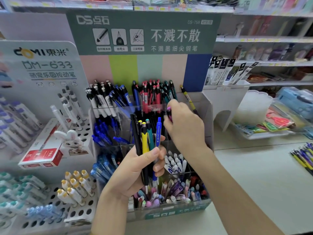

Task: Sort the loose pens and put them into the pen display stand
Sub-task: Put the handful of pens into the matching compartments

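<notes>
This is a stationery shop. A tiered pen display stand [205, 116] with clear compartments holds pens [150, 95] grouped by colour, under a printed brand header card [144, 31]. Beside it on the left, another branded stand [42, 65] keeps more pens upright in a white tray full of holes. Behind run retail shelves [271, 39] with yellow price labels [153, 8] along their edges, stocked with packaged goods. Packaged scissors [277, 121] lie on a tray at the right

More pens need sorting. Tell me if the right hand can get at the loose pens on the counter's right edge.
Likely not yet: the right hand pinches a pink-topped pen over the display stand. Nothing visible blocks its way to the loose pens, so once freed it probably could.
</notes>
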`<state>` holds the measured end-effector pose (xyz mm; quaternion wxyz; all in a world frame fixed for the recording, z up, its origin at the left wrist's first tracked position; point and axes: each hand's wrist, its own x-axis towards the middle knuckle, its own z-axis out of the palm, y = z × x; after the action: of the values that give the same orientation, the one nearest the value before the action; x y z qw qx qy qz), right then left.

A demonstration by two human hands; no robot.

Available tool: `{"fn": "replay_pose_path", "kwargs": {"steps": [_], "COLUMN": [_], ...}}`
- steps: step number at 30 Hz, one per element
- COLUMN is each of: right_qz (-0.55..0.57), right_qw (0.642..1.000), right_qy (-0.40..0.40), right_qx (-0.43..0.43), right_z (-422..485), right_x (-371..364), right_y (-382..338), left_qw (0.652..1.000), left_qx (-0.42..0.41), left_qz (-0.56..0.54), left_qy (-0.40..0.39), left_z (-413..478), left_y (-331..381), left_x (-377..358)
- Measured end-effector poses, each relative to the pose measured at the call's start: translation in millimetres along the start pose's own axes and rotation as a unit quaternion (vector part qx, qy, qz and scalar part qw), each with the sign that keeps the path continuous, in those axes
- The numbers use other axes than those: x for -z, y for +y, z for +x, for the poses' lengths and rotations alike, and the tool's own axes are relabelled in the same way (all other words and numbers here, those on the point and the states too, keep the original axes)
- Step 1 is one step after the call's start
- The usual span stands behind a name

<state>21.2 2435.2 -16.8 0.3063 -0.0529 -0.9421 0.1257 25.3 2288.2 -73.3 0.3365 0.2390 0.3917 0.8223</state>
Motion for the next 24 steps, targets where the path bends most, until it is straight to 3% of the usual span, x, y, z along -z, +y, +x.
{"fn": "replay_pose_path", "kwargs": {"steps": [5,10,12,15,17,21,22,24], "right_qz": [-0.065,-0.001,0.049,0.141,0.246,0.456,0.468,0.434], "right_qw": [0.988,0.977,0.976,0.983,0.962,0.866,0.857,0.872], "right_qy": [-0.133,-0.199,-0.194,-0.101,-0.085,-0.151,-0.167,-0.191], "right_qx": [-0.046,-0.074,-0.082,-0.069,-0.086,-0.138,-0.139,-0.123], "right_z": [-2.3,-1.8,-2.7,-5.0,-5.5,-4.6,-3.7,-1.1], "right_x": [-8.8,-5.7,1.3,15.7,26.8,38.3,39.7,42.1], "right_y": [-2.0,3.1,7.5,15.5,15.4,9.6,8.9,8.4], "left_qw": [0.999,0.992,0.993,0.992,0.992,0.99,0.989,0.988], "left_qx": [0.004,0.028,0.036,0.038,0.04,0.048,0.055,0.071], "left_qz": [-0.041,-0.105,-0.094,-0.094,-0.09,-0.086,-0.087,-0.084], "left_qy": [-0.03,-0.067,-0.065,-0.081,-0.08,-0.098,-0.104,-0.113], "left_z": [-2.3,-0.7,0.8,1.9,3.1,5.0,5.5,6.2], "left_y": [0.1,0.1,-1.1,-3.0,-3.5,-3.7,-3.4,-2.9], "left_x": [0.5,5.1,5.8,5.5,4.7,1.6,1.0,0.4]}}
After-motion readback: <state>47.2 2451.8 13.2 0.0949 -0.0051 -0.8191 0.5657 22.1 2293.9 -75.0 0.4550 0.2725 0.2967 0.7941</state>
